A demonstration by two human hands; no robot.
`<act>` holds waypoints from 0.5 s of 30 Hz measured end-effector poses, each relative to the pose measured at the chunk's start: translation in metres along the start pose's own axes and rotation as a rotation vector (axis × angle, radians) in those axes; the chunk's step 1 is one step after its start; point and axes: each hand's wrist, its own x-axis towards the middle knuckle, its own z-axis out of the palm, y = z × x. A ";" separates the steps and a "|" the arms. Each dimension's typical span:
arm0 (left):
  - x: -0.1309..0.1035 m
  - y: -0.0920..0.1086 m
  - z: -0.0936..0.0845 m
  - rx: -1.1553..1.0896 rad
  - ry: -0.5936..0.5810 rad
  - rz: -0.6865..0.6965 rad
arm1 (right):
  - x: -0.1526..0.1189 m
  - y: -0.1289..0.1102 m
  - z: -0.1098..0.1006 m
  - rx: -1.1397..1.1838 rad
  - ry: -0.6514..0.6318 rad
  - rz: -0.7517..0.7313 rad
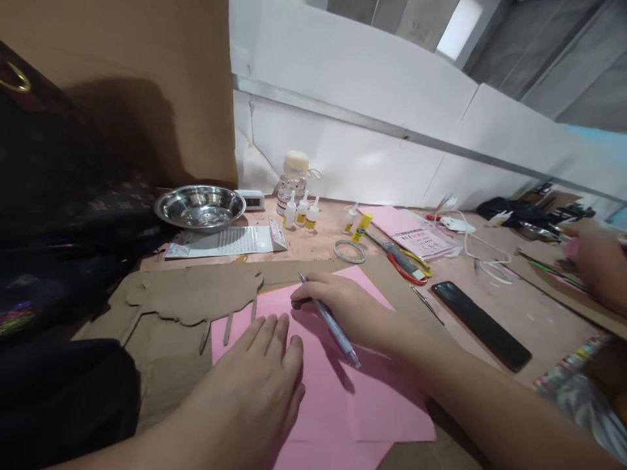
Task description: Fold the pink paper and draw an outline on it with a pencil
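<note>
Pink paper sheets (337, 405) lie on a brown cardboard sheet (166, 365). Flat on the pink paper rests my left hand (255, 372), fingers stretched out and holding nothing. My right hand (343, 307) is closed around a pen (337, 333), whose shaft slants down toward me over the paper. Something small and dark shows by its fingertips, too small to make out. A cardboard cutout shaped like an animal (196, 294) lies to the left, its right legs overlapping the pink paper.
Behind are a metal bowl (200, 207), small glue bottles (310, 215), a drinking bottle (292, 183), a tape ring (349, 251) and scissors (406, 261). To the right lie tweezers (428, 305) and a black phone (480, 324). Another person's hand (602, 261) is at far right.
</note>
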 end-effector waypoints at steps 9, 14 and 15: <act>-0.004 0.002 -0.005 0.077 -0.021 0.045 | 0.001 -0.010 -0.013 -0.077 -0.199 -0.009; -0.007 0.001 -0.003 0.068 -0.022 0.071 | -0.009 -0.018 -0.026 -0.139 -0.244 0.057; -0.006 0.001 -0.003 0.075 -0.002 0.075 | -0.011 -0.018 -0.025 -0.148 -0.243 0.067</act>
